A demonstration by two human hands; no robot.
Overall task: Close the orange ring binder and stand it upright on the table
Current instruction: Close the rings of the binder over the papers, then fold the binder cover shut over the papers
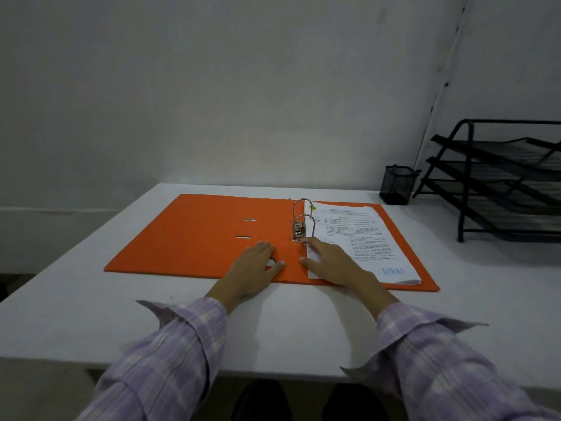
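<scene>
The orange ring binder [194, 238] lies open and flat on the white table [303, 329]. Its metal ring mechanism [300, 223] stands at the spine, rings closed over a stack of printed papers [361, 238] on the right cover. My left hand [252, 271] rests flat on the spine area near the finger hole, fingers spread. My right hand [334, 262] lies on the lower left corner of the papers, its index finger pointing at the base of the ring mechanism. Neither hand grips anything.
A black mesh pen cup [397, 185] stands at the back right. Beside it, a black tiered letter tray [501, 180] fills the right corner. A white wall runs along the table's far edge.
</scene>
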